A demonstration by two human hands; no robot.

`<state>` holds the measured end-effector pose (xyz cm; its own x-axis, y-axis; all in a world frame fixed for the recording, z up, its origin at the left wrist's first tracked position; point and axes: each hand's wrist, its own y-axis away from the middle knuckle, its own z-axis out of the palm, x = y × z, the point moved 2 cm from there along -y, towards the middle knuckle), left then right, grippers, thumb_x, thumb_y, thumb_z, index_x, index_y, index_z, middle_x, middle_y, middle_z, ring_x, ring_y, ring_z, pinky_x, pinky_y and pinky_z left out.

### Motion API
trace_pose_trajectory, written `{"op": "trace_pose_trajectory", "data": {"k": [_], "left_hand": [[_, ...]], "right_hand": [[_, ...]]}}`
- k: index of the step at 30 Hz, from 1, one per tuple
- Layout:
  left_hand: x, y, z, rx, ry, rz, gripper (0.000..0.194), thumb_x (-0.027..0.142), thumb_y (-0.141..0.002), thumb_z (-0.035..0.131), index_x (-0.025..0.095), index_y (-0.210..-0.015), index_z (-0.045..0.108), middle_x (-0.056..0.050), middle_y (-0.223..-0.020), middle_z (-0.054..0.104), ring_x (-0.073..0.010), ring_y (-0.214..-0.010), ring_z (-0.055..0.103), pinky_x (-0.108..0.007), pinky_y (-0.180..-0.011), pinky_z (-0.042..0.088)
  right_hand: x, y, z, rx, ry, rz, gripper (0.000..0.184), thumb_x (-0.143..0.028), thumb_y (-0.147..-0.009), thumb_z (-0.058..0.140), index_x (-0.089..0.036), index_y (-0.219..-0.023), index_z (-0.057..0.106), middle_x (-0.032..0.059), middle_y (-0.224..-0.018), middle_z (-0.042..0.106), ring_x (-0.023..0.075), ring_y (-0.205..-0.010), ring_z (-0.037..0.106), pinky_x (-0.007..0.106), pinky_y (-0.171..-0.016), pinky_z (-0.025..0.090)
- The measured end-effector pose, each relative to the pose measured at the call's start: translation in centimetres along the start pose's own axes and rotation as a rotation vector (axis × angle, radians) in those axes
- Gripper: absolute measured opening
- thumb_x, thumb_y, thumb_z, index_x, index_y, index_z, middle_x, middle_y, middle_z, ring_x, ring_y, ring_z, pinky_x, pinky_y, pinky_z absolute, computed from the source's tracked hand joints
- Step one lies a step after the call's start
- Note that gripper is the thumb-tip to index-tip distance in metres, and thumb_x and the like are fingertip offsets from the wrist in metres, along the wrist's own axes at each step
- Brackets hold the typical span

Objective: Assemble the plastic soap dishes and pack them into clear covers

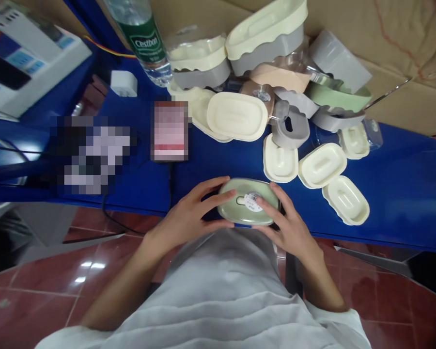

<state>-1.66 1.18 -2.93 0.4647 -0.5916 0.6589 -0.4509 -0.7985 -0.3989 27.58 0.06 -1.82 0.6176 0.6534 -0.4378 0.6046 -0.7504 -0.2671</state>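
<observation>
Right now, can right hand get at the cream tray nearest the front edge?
Probably yes: the right hand is on the green box, but the left hand holds it too, and nothing visible blocks the cream tray.

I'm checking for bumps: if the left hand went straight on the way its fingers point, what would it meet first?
The green box, which the left hand touches at its left end; beyond it, the right hand appears next in line, though depth is unclear.

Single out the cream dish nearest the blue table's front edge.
The cream dish lowest in the picture, right of the right hand; all other cream dishes sit farther back.
</observation>
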Motion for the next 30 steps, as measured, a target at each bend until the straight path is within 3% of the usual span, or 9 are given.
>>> {"op": "trace_pose_trajectory", "data": {"k": [8,19,24,30], "left_hand": [[0.0,0.1,0.2,0.016,-0.057,0.013,0.067,0.045,-0.098,0.083,0.031,-0.158,0.058,-0.016,-0.162,0.06,-0.0304,-0.143,0.067,-0.048,-0.116,0.063],[0.1,1.0,0.7,0.083,-0.249,0.134,0.071,0.044,-0.101,0.079,0.031,-0.164,0.05,-0.019,-0.164,0.06,-0.0329,-0.141,0.07,-0.044,-0.105,0.069],[0.2,0.2,0.4,0.044,-0.13,0.022,0.06,0.044,-0.102,0.079,0.027,-0.155,0.059,-0.019,-0.163,0.061,-0.0312,-0.143,0.069,-0.046,-0.113,0.065],[0.2,-0.2,0.2,0.019,-0.073,-0.039,0.058,0.046,-0.1,0.081,0.03,-0.153,0.061,-0.014,-0.165,0.06,-0.0303,-0.144,0.068,-0.047,-0.115,0.064]], "right_hand": [[-0.1,0.0,0.0,0.002,0.021,0.002,0.092,-0.036,-0.106,0.073,-0.046,-0.179,0.018,0.0006,-0.19,-0.001,0.0386,-0.172,0.027,0.059,-0.131,0.049],[-0.1,0.0,0.2,-0.024,0.048,0.009,0.094,-0.029,-0.107,0.071,-0.047,-0.179,0.013,0.0005,-0.19,-0.004,0.0375,-0.173,0.023,0.059,-0.131,0.048],[-0.1,-0.4,0.1,-0.032,0.021,0.041,0.094,-0.031,-0.107,0.072,-0.045,-0.18,0.014,0.0022,-0.19,0.0,0.0371,-0.174,0.022,0.06,-0.133,0.045],[0.0,-0.7,-0.1,-0.015,-0.032,0.059,0.093,-0.032,-0.105,0.075,-0.048,-0.179,0.02,0.0047,-0.189,0.009,0.0376,-0.172,0.028,0.06,-0.134,0.044]]}}
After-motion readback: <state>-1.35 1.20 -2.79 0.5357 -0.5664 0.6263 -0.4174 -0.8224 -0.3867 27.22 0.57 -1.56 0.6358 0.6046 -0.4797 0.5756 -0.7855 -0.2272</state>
